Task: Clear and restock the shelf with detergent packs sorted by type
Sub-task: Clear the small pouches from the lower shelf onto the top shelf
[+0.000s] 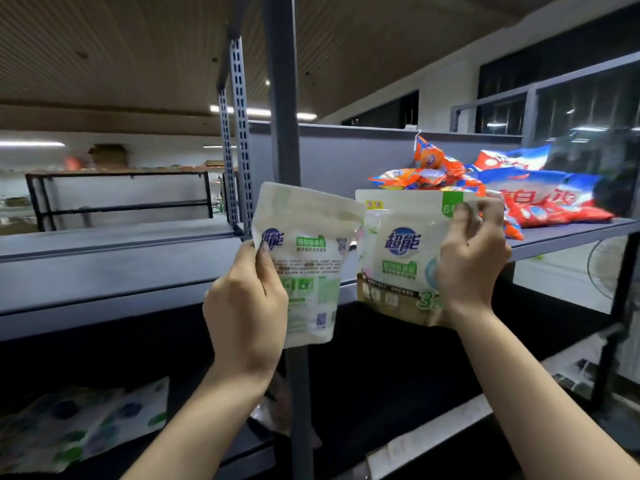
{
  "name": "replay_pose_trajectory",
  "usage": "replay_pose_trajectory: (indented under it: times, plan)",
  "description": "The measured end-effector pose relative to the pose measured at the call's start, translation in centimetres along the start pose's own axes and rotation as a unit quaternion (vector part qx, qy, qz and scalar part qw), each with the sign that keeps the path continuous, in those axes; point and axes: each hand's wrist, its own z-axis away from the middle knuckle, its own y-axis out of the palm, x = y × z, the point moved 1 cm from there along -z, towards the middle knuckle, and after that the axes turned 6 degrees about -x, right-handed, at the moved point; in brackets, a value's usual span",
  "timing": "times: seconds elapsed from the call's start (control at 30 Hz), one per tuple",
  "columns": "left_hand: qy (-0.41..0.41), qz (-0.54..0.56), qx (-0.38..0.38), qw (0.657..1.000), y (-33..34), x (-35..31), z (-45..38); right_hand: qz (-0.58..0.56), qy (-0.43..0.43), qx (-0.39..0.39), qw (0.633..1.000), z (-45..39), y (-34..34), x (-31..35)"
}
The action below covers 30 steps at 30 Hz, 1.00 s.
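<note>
My left hand (247,306) grips a white-and-green detergent pouch (308,265) by its left edge, its back side toward me. My right hand (471,258) holds a second white-and-green pouch (398,258) of the same brand, front side toward me, fingers pinching its top right corner. Both pouches are held upright in front of the grey shelf board (568,233). On that board, behind the right pouch, lie orange detergent packs (433,174) and red-and-blue packs (540,195) in a loose heap.
A grey upright post (284,133) stands between the two shelf bays. The left bay's board (114,258) is bare. On the lower left shelf lie pale packs with blue and green spots (79,420). A black rack (121,199) stands far back left. A fan (606,268) is at right.
</note>
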Motion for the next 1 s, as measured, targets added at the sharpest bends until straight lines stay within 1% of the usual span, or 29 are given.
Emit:
replay_pose_trajectory:
  times: [0.1,0.27,0.4,0.57,0.67,0.73,0.8,0.83,0.87,0.9,0.93,0.97,1.0]
  plan:
    - [-0.019,0.009,-0.016,1.000,3.6,-2.1,-0.8,-0.016,0.008,0.005,1.000,-3.5,1.8,-2.5]
    - [-0.093,0.019,-0.039,0.995,10.1,-4.2,-1.7,-0.056,0.019,0.036,0.998,-8.1,5.4,-7.5]
    - [-0.135,-0.016,-0.072,0.988,14.0,-4.6,-2.2,-0.088,0.016,0.044,0.995,-10.5,8.2,-10.4]
    - [-0.143,-0.085,-0.120,0.979,18.2,-2.9,-3.4,-0.087,-0.008,0.076,0.993,-11.4,12.0,-13.5]
    - [-0.161,-0.119,-0.146,0.969,20.8,-2.1,-4.6,-0.078,-0.020,0.082,0.993,-11.3,13.8,-14.8]
    - [-0.179,-0.131,-0.156,0.963,22.7,-1.5,-5.4,-0.074,-0.025,0.079,0.994,-11.6,14.7,-15.4]
    - [-0.180,-0.140,-0.148,0.962,24.9,-0.2,-5.7,-0.065,-0.025,0.085,0.994,-12.0,15.5,-15.7]
    - [-0.191,-0.150,-0.121,0.962,25.9,0.6,-5.7,-0.059,-0.019,0.092,0.994,-12.3,15.8,-16.0]
    - [-0.216,-0.161,-0.071,0.960,27.1,1.2,-5.5,-0.053,-0.015,0.100,0.993,-12.5,16.1,-16.2]
    - [-0.245,-0.177,0.010,0.953,28.3,1.8,-5.3,-0.047,-0.013,0.106,0.993,-12.6,16.3,-16.5]
    - [-0.249,-0.201,0.115,0.940,29.5,2.4,-5.0,-0.040,-0.012,0.110,0.993,-12.8,16.5,-16.7]
    - [-0.231,-0.222,0.220,0.921,30.6,2.8,-4.6,-0.034,-0.007,0.110,0.993,-12.9,16.6,-16.9]
    - [-0.209,-0.237,0.302,0.899,31.4,3.0,-4.3,-0.031,-0.001,0.103,0.994,-13.0,16.8,-16.9]
